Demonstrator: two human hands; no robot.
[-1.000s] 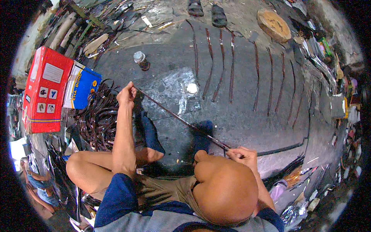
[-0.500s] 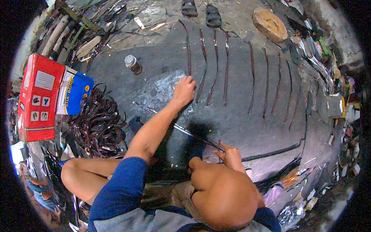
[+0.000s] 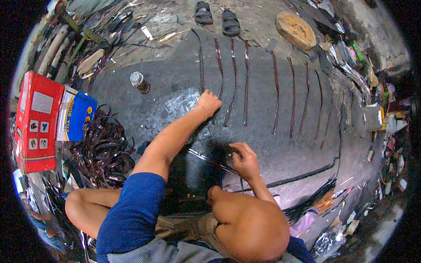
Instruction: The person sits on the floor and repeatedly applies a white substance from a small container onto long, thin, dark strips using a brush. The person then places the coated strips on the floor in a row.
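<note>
My left hand (image 3: 208, 104) is closed low over the leftmost long dark-brown glossy strip (image 3: 201, 61) on the dark mat, and its fingertips hide part of the strip. Beside it, several similar strips (image 3: 246, 83) lie spaced apart in a row to the right. Near my raised knee, my right hand (image 3: 245, 161) hovers with bent fingers, the thumb and forefinger apart. Just left of that hand a thin shiny rod-like piece (image 3: 202, 157) slants across the shadowed floor. Whether the right hand touches it I cannot tell.
At left stand a red box (image 3: 38, 120) and a blue-and-white box (image 3: 78, 115), beside a tangled heap of brown strips (image 3: 104, 149). A small jar (image 3: 139, 82) stands on the mat (image 3: 171, 72). Sandals (image 3: 230, 23) and a round wood block (image 3: 296, 30) lie at the far side.
My right hand has moved up and left, off the near end of the thin shiny piece, and its fingers have parted. My left hand stays at the leftmost strip. The whole view has shifted slightly.
</note>
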